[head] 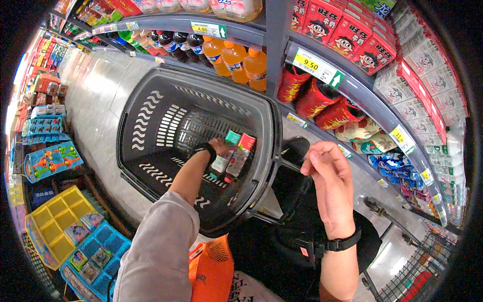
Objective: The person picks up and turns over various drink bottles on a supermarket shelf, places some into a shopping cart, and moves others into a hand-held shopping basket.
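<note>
Before me is a black plastic shopping basket (145,113) with slotted walls. My left hand (220,148) reaches down into it, blurred, over two slim packages lying side by side. One package is green and white (219,163), partly covered by my fingers; the other is red and white (238,160). Whether my fingers grip the green and white one cannot be made out. Outside the basket's right rim, my right hand (329,171) is raised with loosely curled fingers and nothing visible in it. A black strap (343,242) circles that wrist.
Shelves of orange soda bottles (234,62), red milk cartons (345,36) and red drink packs (317,100) stand ahead and right. Blue (103,241) and yellow (60,226) compartment trays lie at left. A wire cart (419,260) sits lower right, and tiled floor (96,83) runs left.
</note>
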The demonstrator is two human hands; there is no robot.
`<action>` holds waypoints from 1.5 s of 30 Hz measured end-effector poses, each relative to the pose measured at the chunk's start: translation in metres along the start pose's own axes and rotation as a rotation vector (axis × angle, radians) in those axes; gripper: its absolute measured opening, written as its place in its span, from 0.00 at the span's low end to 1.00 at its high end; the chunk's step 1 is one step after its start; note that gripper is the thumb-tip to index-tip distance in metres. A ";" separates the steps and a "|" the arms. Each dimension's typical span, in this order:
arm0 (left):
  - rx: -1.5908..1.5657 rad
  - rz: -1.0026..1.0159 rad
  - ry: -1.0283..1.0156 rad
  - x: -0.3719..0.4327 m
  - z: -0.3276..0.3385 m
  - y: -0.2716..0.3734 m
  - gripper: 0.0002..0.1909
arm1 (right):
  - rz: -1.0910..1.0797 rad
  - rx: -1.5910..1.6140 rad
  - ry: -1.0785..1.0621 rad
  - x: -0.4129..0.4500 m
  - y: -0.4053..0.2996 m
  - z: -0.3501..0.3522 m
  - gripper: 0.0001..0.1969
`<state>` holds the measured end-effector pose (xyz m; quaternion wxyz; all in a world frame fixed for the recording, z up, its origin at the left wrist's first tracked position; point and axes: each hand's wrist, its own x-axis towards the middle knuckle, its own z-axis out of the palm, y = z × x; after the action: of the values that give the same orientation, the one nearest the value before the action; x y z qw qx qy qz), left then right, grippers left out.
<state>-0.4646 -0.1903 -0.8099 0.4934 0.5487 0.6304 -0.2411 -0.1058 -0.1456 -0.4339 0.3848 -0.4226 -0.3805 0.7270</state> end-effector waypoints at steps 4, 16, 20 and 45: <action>0.129 0.110 0.212 0.000 0.017 0.005 0.37 | 0.005 -0.017 0.007 -0.001 0.000 -0.002 0.05; -0.120 0.223 0.638 0.007 0.021 0.035 0.50 | 0.019 -0.017 -0.009 -0.004 0.002 -0.008 0.05; -0.079 0.195 0.509 -0.025 0.002 0.075 0.43 | 0.020 -0.014 0.029 -0.005 0.003 -0.012 0.05; -0.342 0.307 0.593 -0.023 0.014 0.035 0.47 | 0.053 -0.062 -0.018 -0.005 0.005 -0.008 0.04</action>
<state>-0.4289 -0.2022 -0.7866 0.4043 0.5923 0.6876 0.1140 -0.0980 -0.1500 -0.4391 0.3485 -0.4377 -0.3949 0.7287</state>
